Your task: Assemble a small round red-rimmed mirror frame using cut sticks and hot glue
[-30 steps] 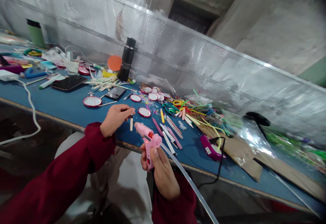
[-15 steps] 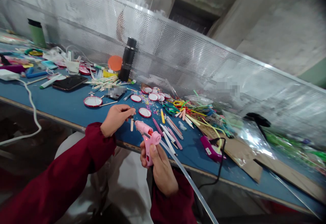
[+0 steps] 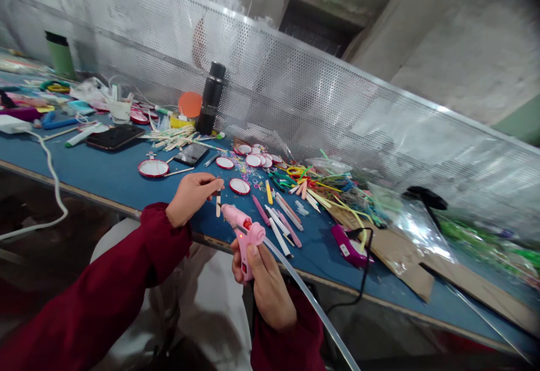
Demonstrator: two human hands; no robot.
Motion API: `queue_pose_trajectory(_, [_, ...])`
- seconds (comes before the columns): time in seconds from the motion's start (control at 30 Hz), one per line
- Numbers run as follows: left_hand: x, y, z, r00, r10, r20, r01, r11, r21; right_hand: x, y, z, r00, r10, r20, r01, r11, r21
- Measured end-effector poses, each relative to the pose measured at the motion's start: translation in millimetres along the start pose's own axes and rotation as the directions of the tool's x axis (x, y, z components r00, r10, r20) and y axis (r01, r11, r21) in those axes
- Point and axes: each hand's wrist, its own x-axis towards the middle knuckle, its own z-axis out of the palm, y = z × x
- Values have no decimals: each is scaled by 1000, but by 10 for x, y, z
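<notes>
Pinched between the thumb and fingers of my left hand is a short wooden craft stick, hanging upright with a dark upper part. My right hand is wrapped round the handle of a pink hot glue gun, whose small red light is lit. Its nozzle points left, close beside the craft stick; whether they touch I cannot tell. A long translucent glue stick runs out of the gun's back toward the lower right. Just beyond both hands lies a round white disc with a red rim.
Pens and markers lie right of the glue gun. A black bottle, a phone and more red-rimmed discs stand or lie behind. A purple device with a black cord sits near cardboard. A perforated metal screen backs the table.
The glue gun has shifted very slightly left and down, its nozzle nearer the craft stick. My left hand has hardly moved and keeps its pinch.
</notes>
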Motion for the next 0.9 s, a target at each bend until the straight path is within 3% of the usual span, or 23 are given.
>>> queue_pose_trajectory(0.9, [1,7,12,1000,-16,-25,16,1000,4,-136,-10,-53,998,67,16,-67,998,-6])
